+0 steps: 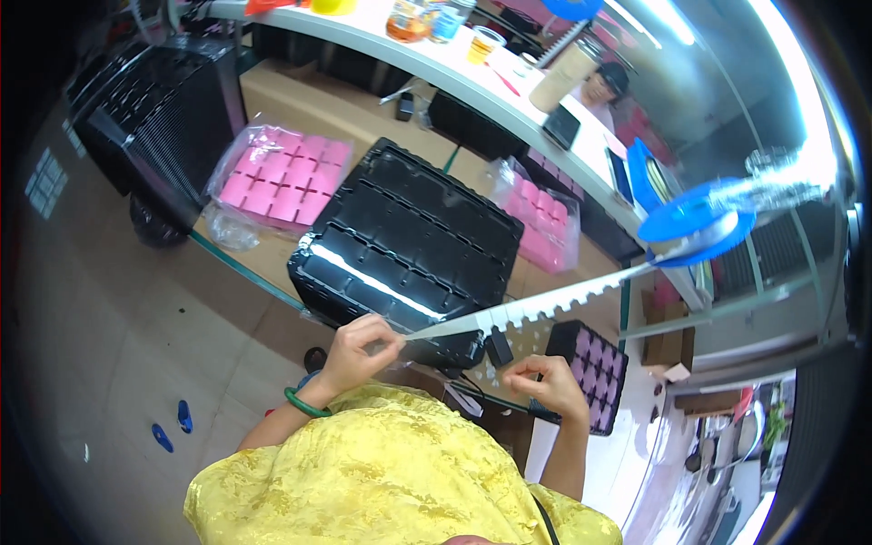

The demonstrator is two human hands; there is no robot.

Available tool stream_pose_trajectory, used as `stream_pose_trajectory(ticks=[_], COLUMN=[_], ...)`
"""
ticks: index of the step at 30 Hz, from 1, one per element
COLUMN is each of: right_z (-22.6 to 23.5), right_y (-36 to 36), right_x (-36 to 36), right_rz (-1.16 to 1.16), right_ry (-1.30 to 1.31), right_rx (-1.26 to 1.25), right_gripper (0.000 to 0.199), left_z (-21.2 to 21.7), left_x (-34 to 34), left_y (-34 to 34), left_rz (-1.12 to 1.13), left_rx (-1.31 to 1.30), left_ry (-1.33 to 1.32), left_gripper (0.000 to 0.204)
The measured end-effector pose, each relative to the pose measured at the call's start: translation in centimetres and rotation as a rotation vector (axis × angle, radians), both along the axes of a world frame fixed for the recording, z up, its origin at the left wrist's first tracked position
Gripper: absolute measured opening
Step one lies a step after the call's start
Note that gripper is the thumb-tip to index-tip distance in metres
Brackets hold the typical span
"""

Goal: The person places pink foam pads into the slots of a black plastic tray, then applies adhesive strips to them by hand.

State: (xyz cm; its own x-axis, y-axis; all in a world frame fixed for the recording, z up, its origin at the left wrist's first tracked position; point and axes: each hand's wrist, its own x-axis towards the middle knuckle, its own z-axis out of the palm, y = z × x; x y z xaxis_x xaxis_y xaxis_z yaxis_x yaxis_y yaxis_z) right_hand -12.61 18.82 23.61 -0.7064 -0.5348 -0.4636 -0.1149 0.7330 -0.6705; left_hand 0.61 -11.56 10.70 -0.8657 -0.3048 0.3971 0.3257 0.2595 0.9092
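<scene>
A whitish strip (545,300) with a notched lower edge stretches across from a blue reel (699,227) on the right. Its free end is pinched between the fingertips of my left hand (365,350), which wears a green bangle (307,402) at the wrist. Beneath the strip lies a stack of black plastic trays (409,241) with long ribbed rows. My right hand (552,383) is closed in a pinch below the strip, beside a small black block (499,349); whatever its fingertips hold is too small to make out. Next to it stands a black box (565,341) filled with pinkish-purple pieces.
Clear bags of pink blocks (286,179) lie left of the trays, with another pink bag (545,222) to the right. Tall black stacked trays (168,118) stand far left. A white shelf (363,38) carries cups and a phone (561,127). Someone's head (604,86) shows behind it.
</scene>
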Motion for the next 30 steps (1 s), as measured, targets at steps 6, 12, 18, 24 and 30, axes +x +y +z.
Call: stream_pose_trajectory(ticks=[6,12,18,24,30], right_z=[-2.5,-3.2,-2.9,-5.1,-7.1], right_y=[-4.6,-4.5,-2.4,-2.6,-2.3], right_x=[3.8,5.7,7.7,4.9,4.2], right_rz=[-0.410,-0.376,-0.260,-0.406,-0.554], right_ry=[0.376,0.517,0.613,0.425,0.210], right_rx=[-0.652,-0.713,-0.724,-0.673,-0.779], right_gripper=[0.014,0.014,0.009,0.012,0.012], left_z=[0.4,0.2,-0.3,-1.5,-3.0], left_x=[0.5,1.6,1.1,0.8,0.1], left_y=[3.8,6.9,8.5,8.5,7.8], left_rz=[0.128,0.381,0.515,0.512,0.478], left_rx=[-0.114,-0.256,-0.236,-0.272,-0.324], left_ry=[0.042,0.096,0.123,0.082,0.049], left_gripper=[0.007,0.010,0.010,0.009,0.009])
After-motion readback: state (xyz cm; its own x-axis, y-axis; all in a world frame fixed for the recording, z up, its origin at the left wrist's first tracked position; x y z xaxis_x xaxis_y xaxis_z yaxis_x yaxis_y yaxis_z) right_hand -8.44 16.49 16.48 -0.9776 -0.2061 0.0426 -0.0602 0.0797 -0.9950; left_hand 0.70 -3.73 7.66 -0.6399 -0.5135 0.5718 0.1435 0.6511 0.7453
